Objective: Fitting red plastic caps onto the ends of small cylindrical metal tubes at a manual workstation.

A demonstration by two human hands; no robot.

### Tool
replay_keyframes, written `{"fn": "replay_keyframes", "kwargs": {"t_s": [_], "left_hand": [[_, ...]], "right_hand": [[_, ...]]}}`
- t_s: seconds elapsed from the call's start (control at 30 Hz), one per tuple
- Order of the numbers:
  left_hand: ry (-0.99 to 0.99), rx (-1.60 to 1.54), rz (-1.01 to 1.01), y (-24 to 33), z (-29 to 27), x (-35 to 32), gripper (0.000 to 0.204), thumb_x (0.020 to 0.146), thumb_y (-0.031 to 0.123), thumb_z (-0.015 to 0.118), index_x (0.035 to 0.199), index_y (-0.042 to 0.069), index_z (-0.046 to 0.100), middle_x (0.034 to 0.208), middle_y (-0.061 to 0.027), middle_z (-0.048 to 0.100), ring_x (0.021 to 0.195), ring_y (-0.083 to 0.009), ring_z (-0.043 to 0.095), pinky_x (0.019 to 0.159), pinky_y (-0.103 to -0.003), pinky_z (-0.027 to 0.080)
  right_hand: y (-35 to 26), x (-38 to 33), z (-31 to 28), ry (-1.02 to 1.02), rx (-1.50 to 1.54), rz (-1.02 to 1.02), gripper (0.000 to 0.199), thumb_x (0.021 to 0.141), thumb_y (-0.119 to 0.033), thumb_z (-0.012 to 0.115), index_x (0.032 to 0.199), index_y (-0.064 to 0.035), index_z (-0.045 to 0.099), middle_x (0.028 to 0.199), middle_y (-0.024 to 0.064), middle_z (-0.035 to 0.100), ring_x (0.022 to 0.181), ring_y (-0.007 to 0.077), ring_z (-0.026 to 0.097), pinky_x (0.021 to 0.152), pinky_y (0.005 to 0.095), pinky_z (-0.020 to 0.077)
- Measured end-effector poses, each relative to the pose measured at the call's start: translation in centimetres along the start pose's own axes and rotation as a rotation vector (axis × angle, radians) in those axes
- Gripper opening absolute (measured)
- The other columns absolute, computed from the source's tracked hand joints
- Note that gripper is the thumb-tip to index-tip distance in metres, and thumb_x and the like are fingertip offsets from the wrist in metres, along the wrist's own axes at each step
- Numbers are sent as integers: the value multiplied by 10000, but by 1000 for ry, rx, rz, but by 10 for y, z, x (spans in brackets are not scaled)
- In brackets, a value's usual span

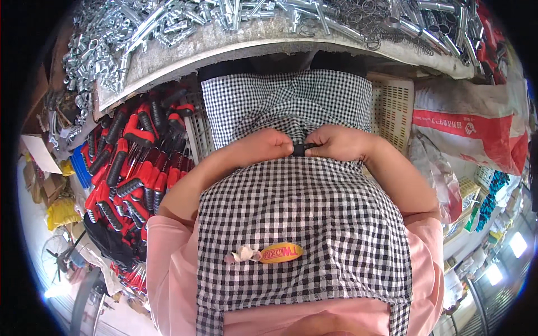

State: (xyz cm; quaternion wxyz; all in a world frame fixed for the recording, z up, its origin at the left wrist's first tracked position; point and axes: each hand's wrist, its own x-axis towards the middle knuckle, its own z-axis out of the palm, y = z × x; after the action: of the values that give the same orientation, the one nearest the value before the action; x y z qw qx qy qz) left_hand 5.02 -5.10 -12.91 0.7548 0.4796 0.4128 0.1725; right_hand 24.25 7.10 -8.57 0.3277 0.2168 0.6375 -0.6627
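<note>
Many metal parts litter the bench beyond the left hand

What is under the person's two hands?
The checked apron shows beneath the left hand and right hand, with a small black piece between them; whatever the hands cover is hidden.

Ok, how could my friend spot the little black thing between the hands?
Find the big checked apron in the middle. Look where the left hand and right hand nearly meet. The small black piece between them is plain and dark, unlike the apron's checks around it.
</note>
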Motion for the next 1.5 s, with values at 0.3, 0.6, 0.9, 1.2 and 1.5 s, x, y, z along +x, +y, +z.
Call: {"fn": "replay_keyframes", "kwargs": {"t_s": [0.3, 0.6, 0.9, 1.2, 1.5], "left_hand": [[24, 64, -11, 8, -9, 9, 309, 930, 264, 471, 771, 14, 557, 623, -16, 501, 596, -103, 457, 568, -296, 399], [-28, 202, 108, 18, -12, 15, 180, 913, 228, 533, 929, 50, 509, 818, -38, 573, 743, -122, 526, 707, -306, 445], [69, 621, 254, -10, -6, 16, 218, 902, 266, 567, 1006, 75, 587, 886, -109, 550, 802, -261, 542, 719, -374, 440], [25, 666, 292, -25, -30, 20, 355, 914, 313, 538, 1208, 118, 580, 938, -115, 584, 896, -260, 569, 763, -360, 473], [16, 607, 324, 39, -43, 9, 189, 810, 201, 630, 941, 72, 675, 838, -112, 648, 794, -277, 616, 723, -366, 487]], "right_hand": [[16, 9, 3, 121, 465, -141, 300, 799, -214, 722, 983, 9, 642, 693, 20, 603, 604, 113, 509, 579, 267, 413], [12, 11, -2, 175, 231, -196, 542, 817, -95, 680, 1273, -40, 393, 798, 13, 605, 753, 103, 570, 677, 236, 457], [35, 0, 10, 390, -218, -351, 679, 820, -356, 668, 1352, -58, 371, 1024, 155, 592, 937, 239, 561, 855, 353, 430], [58, 20, 4, 376, -233, -446, 437, 928, -355, 508, 1255, -65, 522, 1086, 169, 595, 1006, 312, 558, 918, 389, 418], [47, 12, -14, 154, -281, -469, 427, 875, -220, 603, 1256, -51, 509, 1223, 154, 541, 1125, 299, 525, 970, 389, 417]]}}
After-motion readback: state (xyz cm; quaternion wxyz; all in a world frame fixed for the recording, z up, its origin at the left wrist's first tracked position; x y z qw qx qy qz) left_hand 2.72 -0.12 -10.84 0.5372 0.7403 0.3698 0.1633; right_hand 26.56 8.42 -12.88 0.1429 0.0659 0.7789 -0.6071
